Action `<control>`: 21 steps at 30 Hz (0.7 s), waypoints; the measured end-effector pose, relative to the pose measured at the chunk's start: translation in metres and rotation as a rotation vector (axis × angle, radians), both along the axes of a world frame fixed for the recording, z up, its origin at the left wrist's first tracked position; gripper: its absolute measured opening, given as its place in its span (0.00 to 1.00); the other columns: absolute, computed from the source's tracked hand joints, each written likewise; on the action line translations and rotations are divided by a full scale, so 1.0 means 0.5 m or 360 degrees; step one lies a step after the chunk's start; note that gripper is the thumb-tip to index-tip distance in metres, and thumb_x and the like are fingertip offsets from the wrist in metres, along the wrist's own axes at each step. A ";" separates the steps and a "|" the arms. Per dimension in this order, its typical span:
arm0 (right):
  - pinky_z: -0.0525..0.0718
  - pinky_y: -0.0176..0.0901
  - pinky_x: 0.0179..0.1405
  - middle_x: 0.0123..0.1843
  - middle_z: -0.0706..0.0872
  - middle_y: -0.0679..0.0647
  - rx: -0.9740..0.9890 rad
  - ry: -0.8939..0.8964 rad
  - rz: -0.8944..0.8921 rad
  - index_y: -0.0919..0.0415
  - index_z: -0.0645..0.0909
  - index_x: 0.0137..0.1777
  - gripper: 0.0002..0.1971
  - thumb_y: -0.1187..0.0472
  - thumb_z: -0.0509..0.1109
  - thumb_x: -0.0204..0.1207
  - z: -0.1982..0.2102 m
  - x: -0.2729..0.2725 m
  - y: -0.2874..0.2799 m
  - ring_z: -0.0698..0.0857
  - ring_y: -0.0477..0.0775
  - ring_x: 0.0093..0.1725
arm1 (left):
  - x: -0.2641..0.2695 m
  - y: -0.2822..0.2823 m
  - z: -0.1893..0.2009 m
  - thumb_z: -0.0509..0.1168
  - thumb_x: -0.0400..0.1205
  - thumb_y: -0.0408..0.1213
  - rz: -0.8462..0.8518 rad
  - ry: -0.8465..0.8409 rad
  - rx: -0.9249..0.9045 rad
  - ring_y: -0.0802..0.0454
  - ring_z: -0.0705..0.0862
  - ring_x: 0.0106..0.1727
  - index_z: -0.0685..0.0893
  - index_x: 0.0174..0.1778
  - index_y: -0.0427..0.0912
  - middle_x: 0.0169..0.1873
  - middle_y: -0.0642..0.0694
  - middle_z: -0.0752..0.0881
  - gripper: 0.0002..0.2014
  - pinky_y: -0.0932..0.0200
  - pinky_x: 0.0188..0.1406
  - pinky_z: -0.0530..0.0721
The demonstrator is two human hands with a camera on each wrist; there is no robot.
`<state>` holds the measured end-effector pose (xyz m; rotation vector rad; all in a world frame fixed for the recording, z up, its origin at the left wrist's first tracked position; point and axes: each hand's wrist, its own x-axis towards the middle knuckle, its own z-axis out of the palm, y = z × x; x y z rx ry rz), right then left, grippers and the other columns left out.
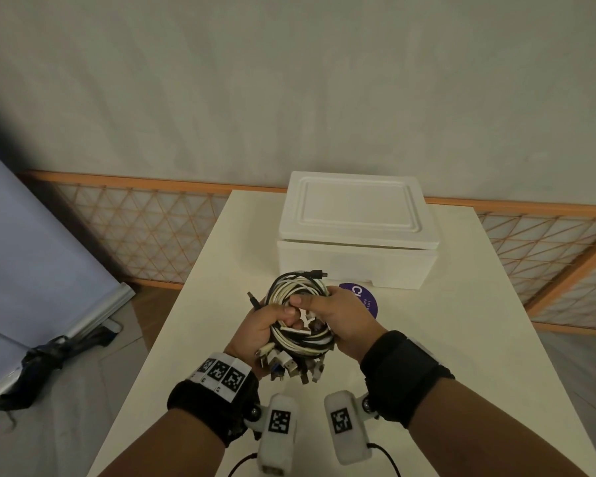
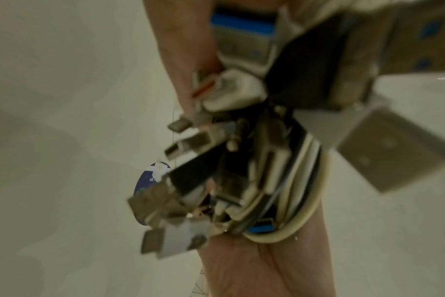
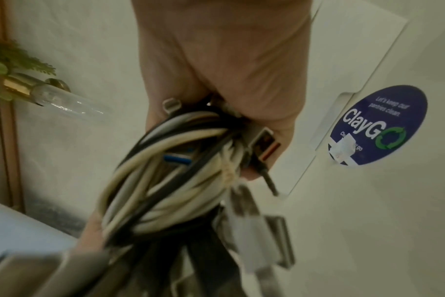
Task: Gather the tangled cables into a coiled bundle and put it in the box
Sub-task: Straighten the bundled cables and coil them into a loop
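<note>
A coil of white and black cables (image 1: 298,292) hangs above the white table (image 1: 461,339), held by both hands. My left hand (image 1: 281,316) grips the coil's left side, fingers curled through the loop. My right hand (image 1: 312,306) grips the right side with its thumb laid across the top strands. A cluster of USB plugs (image 1: 289,366) hangs out of the bundle's near end. In the right wrist view the coiled strands (image 3: 165,180) run through my curled right hand (image 3: 229,60). The left wrist view shows blurred plugs (image 2: 191,144). The white foam box (image 1: 355,235) stands just behind the hands with its lid on.
A round purple sticker (image 1: 367,299) lies on the table between the hands and the box. An orange lattice rail (image 1: 135,228) runs behind the table. On the floor to the left lean a pale blue board (image 1: 31,253) and a black bundle (image 1: 49,359).
</note>
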<state>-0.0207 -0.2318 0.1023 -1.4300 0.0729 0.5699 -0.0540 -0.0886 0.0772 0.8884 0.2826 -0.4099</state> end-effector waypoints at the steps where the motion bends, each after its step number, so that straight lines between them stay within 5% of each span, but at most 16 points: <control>1: 0.85 0.55 0.53 0.51 0.88 0.70 0.0017 0.0001 0.0013 0.73 0.85 0.53 0.21 0.60 0.82 0.63 0.001 0.002 -0.001 0.88 0.68 0.49 | -0.001 0.001 -0.001 0.71 0.59 0.33 -0.0024 -0.0038 0.0025 0.52 0.77 0.21 0.79 0.21 0.40 0.18 0.46 0.74 0.07 0.60 0.26 0.80; 3: 0.85 0.56 0.53 0.50 0.89 0.70 0.0019 -0.0071 0.0018 0.73 0.86 0.51 0.20 0.63 0.82 0.61 0.006 0.008 -0.003 0.88 0.70 0.50 | 0.001 0.002 0.005 0.72 0.61 0.34 -0.0035 -0.0175 0.0219 0.49 0.81 0.24 0.82 0.25 0.37 0.21 0.42 0.80 0.05 0.58 0.29 0.82; 6: 0.88 0.47 0.39 0.43 0.91 0.66 -0.0021 -0.0223 -0.0124 0.71 0.87 0.46 0.12 0.69 0.81 0.64 0.013 0.020 -0.010 0.90 0.64 0.40 | 0.015 0.014 0.029 0.71 0.69 0.34 -0.0101 -0.0277 0.0589 0.38 0.89 0.43 0.87 0.47 0.31 0.40 0.32 0.89 0.13 0.49 0.46 0.86; 9: 0.89 0.52 0.45 0.43 0.92 0.62 -0.0036 -0.0282 -0.0219 0.66 0.87 0.46 0.11 0.67 0.81 0.64 0.005 0.028 -0.012 0.91 0.63 0.43 | 0.027 0.021 0.046 0.67 0.77 0.35 -0.0274 -0.0130 0.0794 0.34 0.88 0.53 0.87 0.53 0.33 0.49 0.31 0.89 0.12 0.43 0.57 0.85; 14: 0.87 0.53 0.53 0.50 0.91 0.58 -0.0247 -0.0265 0.0083 0.60 0.85 0.56 0.18 0.52 0.79 0.69 -0.018 0.044 -0.017 0.89 0.60 0.52 | 0.020 -0.001 0.036 0.65 0.76 0.33 -0.0082 -0.0146 0.1163 0.44 0.89 0.40 0.88 0.40 0.35 0.36 0.39 0.90 0.08 0.53 0.42 0.85; 17: 0.80 0.46 0.60 0.68 0.80 0.51 -0.0478 -0.0274 0.0232 0.54 0.70 0.74 0.32 0.39 0.67 0.74 -0.004 0.054 -0.051 0.79 0.55 0.67 | 0.025 0.015 0.022 0.64 0.73 0.35 -0.0097 -0.0197 0.1506 0.46 0.88 0.40 0.87 0.39 0.40 0.31 0.47 0.89 0.07 0.50 0.47 0.84; 19: 0.67 0.41 0.69 0.78 0.69 0.48 -0.0598 -0.0534 0.0048 0.49 0.61 0.80 0.38 0.34 0.60 0.73 0.029 0.060 -0.066 0.69 0.49 0.76 | 0.027 0.026 0.017 0.64 0.74 0.34 -0.0167 -0.0232 0.1717 0.49 0.85 0.40 0.83 0.42 0.45 0.32 0.49 0.87 0.04 0.54 0.45 0.82; 21: 0.62 0.42 0.75 0.80 0.67 0.46 -0.0874 -0.1032 0.0092 0.49 0.63 0.80 0.37 0.33 0.55 0.74 0.062 0.063 -0.050 0.66 0.46 0.78 | 0.024 0.020 0.023 0.64 0.75 0.34 -0.0340 -0.0397 0.1978 0.52 0.81 0.37 0.77 0.40 0.50 0.33 0.52 0.83 0.05 0.57 0.37 0.77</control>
